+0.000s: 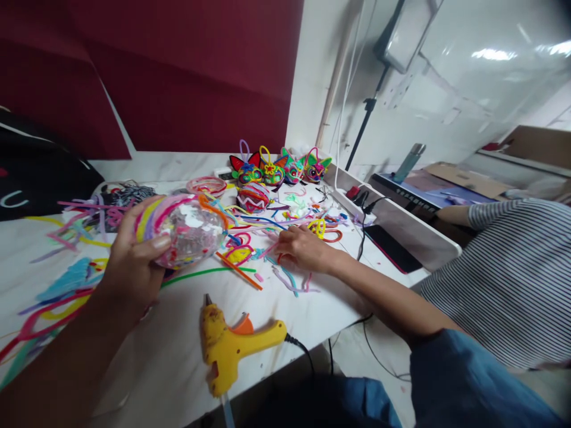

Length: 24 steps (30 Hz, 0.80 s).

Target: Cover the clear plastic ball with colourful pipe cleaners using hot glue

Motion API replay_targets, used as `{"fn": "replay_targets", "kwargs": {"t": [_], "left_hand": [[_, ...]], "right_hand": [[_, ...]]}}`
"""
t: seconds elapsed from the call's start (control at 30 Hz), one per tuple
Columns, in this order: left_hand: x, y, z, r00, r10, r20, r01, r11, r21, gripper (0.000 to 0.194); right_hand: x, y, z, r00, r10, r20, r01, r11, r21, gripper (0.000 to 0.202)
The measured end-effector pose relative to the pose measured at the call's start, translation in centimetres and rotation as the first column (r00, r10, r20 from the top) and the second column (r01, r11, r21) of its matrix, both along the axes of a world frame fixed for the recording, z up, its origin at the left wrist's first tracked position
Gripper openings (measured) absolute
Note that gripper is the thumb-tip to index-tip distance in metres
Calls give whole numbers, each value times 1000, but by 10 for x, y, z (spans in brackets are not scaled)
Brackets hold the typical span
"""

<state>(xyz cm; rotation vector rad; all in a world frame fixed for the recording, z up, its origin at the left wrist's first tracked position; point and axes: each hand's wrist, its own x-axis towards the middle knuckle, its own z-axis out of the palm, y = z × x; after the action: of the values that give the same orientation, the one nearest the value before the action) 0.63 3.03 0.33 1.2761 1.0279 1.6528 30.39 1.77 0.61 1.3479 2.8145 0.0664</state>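
My left hand (136,261) grips a clear plastic ball (191,235), partly wrapped in pink, yellow, purple and orange pipe cleaners, above the left part of the table. The thumb presses on its near side. Among loose pipe cleaners (289,279) at the middle of the table is my right hand (301,248), fingers curled together and pointing down; what they pinch, if anything, is hidden. A yellow hot glue gun (238,345) lies by the front edge, its nozzle pointing away from me.
Several finished pipe-cleaner animal heads (272,171) line the back wall, with a wrapped ball (253,196) before them. A phone (392,248) and a power strip (357,199) are by the right-hand ledge (401,220). A person in a striped shirt (504,273) sits at right.
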Motion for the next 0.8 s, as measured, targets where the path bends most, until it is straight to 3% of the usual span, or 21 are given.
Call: {"fn": "replay_targets", "kwargs": {"t": [0.1, 0.27, 0.47, 0.8], "left_hand": [[10, -9, 8, 995, -12, 103, 23, 994, -106, 80], [19, -17, 18, 986, -21, 163, 44, 989, -138, 80], [14, -15, 12, 989, -60, 133, 79, 987, -137, 81], [11, -16, 2, 986, -160, 40, 163, 981, -108, 85]], "right_hand": [[-2, 6, -4, 1000, -3, 28, 4, 1000, -17, 18], [0, 9, -5, 999, -28, 41, 29, 999, -22, 21], [4, 12, -3, 999, -35, 8, 35, 999, -33, 16], [6, 12, 19, 942, 6, -334, 26, 995, 92, 15]]}}
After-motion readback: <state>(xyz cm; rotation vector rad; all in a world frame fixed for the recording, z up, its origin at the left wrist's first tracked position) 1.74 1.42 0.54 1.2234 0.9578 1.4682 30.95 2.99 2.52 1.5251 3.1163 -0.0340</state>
